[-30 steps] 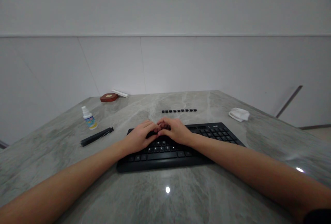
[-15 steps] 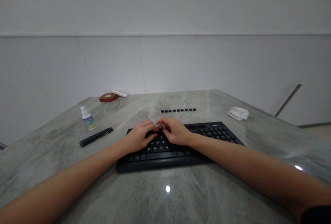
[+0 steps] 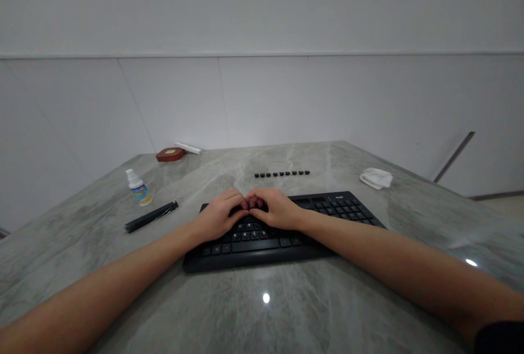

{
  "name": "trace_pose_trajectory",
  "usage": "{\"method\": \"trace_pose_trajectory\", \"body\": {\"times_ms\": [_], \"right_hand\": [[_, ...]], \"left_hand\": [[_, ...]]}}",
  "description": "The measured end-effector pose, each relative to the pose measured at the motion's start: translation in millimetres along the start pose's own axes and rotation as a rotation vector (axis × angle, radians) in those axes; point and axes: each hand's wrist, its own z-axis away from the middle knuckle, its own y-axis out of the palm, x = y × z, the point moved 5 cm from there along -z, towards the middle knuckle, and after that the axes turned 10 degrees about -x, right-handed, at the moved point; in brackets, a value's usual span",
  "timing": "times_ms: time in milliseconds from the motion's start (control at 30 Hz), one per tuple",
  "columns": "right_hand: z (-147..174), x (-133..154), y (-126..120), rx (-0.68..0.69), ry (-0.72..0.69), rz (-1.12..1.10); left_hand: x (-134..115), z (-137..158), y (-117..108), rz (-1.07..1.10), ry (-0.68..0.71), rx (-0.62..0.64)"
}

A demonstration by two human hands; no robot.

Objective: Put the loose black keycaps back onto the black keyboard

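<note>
Both hands rest over a black keyboard with a number pad at its right end. My left hand has its thumb and fingers drawn together above the upper letter keys. Opposite it, my right hand is curled, its fingertips meeting those of the left. Whatever is between the fingers is hidden or too small to name. Beyond the hands, several small black keycaps lie in a straight row on the grey marble-patterned table.
To the left stand a small white spray bottle with a blue and yellow label and a long thin black object. A reddish-brown case and a white bar lie at the back. A crumpled white cloth is at right.
My right hand's fingers have curled in and closed against the left fingertips, and its thumb has moved left. The keyboard and the other things stay where they were.
</note>
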Motion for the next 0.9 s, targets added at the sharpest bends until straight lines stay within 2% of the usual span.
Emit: {"method": "trace_pose_trajectory", "body": {"times_ms": [300, 433, 600, 900], "right_hand": [[-0.2, -5.0, 2.6, 0.003, 0.052, -0.004], [-1.9, -8.0, 0.6, -0.036, 0.125, 0.002], [-5.2, -19.2, -2.9, -0.091, 0.224, 0.13], [-6.8, -27.1, 1.1, -0.089, 0.169, 0.126]], "left_hand": [[4.1, 1.1, 1.3, 0.029, 0.075, -0.039], [6.5, 3.0, 2.0, 0.002, 0.033, -0.04], [9.7, 2.5, 1.7, -0.097, -0.048, -0.068], [11.0, 0.5, 5.4, -0.117, -0.055, -0.02]]}}
